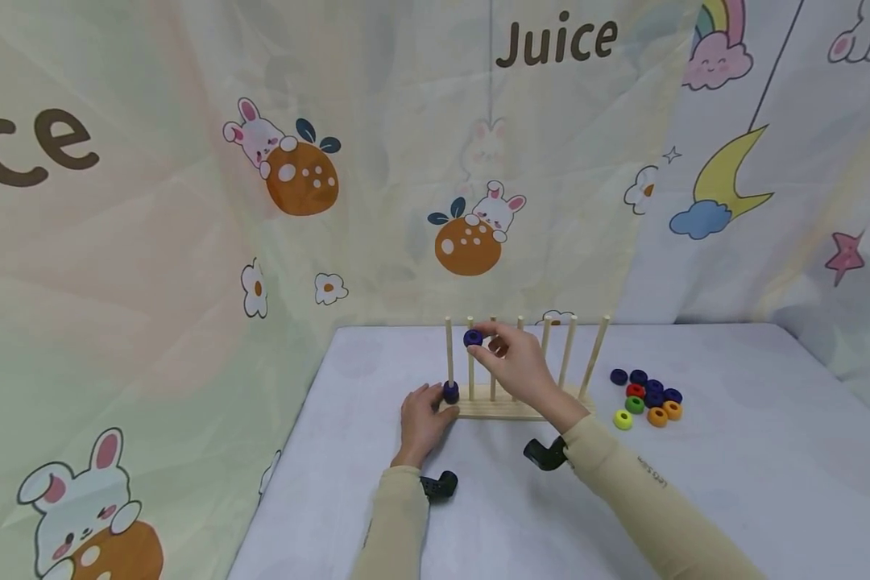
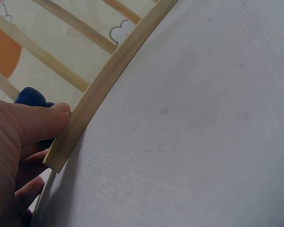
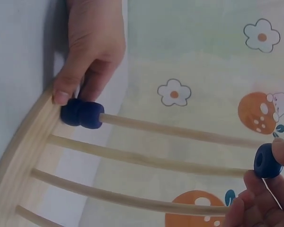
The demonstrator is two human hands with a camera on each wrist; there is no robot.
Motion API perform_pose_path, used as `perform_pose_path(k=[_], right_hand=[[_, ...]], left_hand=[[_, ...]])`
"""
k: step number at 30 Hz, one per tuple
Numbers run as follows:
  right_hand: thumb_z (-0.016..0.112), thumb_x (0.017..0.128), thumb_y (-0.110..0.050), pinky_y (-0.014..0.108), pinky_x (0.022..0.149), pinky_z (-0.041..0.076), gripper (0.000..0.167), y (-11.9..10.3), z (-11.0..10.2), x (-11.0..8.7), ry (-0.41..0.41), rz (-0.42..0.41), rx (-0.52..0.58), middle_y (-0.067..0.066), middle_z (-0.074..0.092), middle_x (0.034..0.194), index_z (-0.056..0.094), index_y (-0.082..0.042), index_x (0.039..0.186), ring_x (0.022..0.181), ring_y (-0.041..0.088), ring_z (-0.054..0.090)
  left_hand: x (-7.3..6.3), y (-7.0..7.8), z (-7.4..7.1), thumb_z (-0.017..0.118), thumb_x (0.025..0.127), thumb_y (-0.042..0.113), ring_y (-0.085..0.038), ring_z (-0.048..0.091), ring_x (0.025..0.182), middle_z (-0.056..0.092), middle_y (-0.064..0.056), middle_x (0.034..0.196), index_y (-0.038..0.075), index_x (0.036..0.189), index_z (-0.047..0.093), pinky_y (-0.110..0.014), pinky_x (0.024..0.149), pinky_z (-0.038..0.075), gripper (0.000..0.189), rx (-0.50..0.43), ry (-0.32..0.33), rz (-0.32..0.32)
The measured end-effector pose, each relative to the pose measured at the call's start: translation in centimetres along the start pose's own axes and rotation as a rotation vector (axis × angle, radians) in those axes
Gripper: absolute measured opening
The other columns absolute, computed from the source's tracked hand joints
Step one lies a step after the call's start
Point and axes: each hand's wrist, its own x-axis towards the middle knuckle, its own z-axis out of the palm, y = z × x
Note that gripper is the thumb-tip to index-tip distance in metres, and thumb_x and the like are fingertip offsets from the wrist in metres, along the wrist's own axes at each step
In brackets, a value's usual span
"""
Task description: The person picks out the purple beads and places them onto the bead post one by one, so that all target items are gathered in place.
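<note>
From where I stand, the right hand (image 1: 516, 364) has a blue bead (image 3: 270, 161) pinched between thumb and fingertips, thumb on one side and fingers on the other, the gap between them just as wide as the bead. The bead's hole faces out past the fingertips, and right beside it is the upper part of the second peg (image 1: 470, 372); whether the two touch I can't tell.

That hand is raised over the wooden rack (image 1: 503, 411), the forearm slanting up to it from the person's right in a beige sleeve (image 1: 641, 495).

Lower down and to the left of that pinch, the left hand (image 1: 422, 423) grips the end of the rack's base, thumb pressed on the near edge, fingers round towards the far side. Close against its thumb sit two stacked blue beads (image 1: 451, 393) on the first peg (image 1: 449, 350). Well to the right of both hands, loose coloured beads (image 1: 635, 391) lie clustered on the white table (image 1: 768, 451).
</note>
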Motion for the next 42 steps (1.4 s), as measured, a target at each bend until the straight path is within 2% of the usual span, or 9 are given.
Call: perform_pose_path(k=[7, 13, 23, 33, 42], right_hand=[[0.073, 0.088, -0.018, 0.027, 0.062, 0.053, 0.033, -0.6, -0.9, 0.8, 0.014, -0.031, -0.03, 0.004, 0.071, 0.101, 0.068, -0.008, 0.119, 0.07, 0.014, 0.062], [0.073, 0.089, -0.019, 0.027, 0.064, 0.054, 0.035, -1.1, -0.8, 1.4, 0.006, -0.046, 0.006, 0.005, 0.071, 0.106, 0.067, -0.008, 0.121, 0.073, 0.014, 0.064], [0.074, 0.088, -0.015, 0.026, 0.064, 0.055, 0.033, -1.5, -0.1, 2.4, 0.041, -0.082, 0.074, 0.005, 0.07, 0.106, 0.067, -0.006, 0.119, 0.073, 0.014, 0.065], [0.071, 0.09, -0.019, 0.025, 0.054, 0.054, 0.034, -1.4, 0.3, 3.2, 0.032, -0.04, 0.054, 0.005, 0.07, 0.111, 0.067, -0.01, 0.122, 0.07, 0.012, 0.067], [0.07, 0.092, -0.019, 0.027, 0.056, 0.055, 0.032, -1.4, 1.2, 3.6, 0.01, -0.007, 0.053, 0.003, 0.069, 0.112, 0.065, -0.01, 0.123, 0.071, 0.011, 0.067]], left_hand=[[0.2, 0.5, 0.4, 0.079, 0.08, 0.022, -0.033, 0.052, 0.127, 0.071, -0.009, 0.116, 0.007, 0.121, 0.069, -0.054, 0.113, 0.026, 0.045, 0.002, -0.013, 0.003], [0.4, 0.6, 0.5, 0.079, 0.08, 0.023, -0.032, 0.051, 0.128, 0.07, -0.009, 0.117, 0.006, 0.122, 0.068, -0.052, 0.113, 0.027, 0.046, 0.023, -0.01, -0.015], [0.5, 0.2, 0.3, 0.078, 0.081, 0.026, -0.03, 0.05, 0.13, 0.069, -0.008, 0.12, 0.006, 0.123, 0.067, -0.049, 0.114, 0.027, 0.047, 0.054, -0.028, -0.049], [0.5, 0.4, 0.0, 0.077, 0.082, 0.025, -0.03, 0.049, 0.13, 0.068, -0.009, 0.123, 0.005, 0.123, 0.067, -0.05, 0.115, 0.026, 0.046, 0.041, -0.032, -0.051], [0.2, 0.4, -0.2, 0.077, 0.082, 0.024, -0.031, 0.049, 0.131, 0.068, -0.009, 0.122, 0.004, 0.124, 0.067, -0.049, 0.115, 0.026, 0.047, 0.035, -0.031, -0.065]])
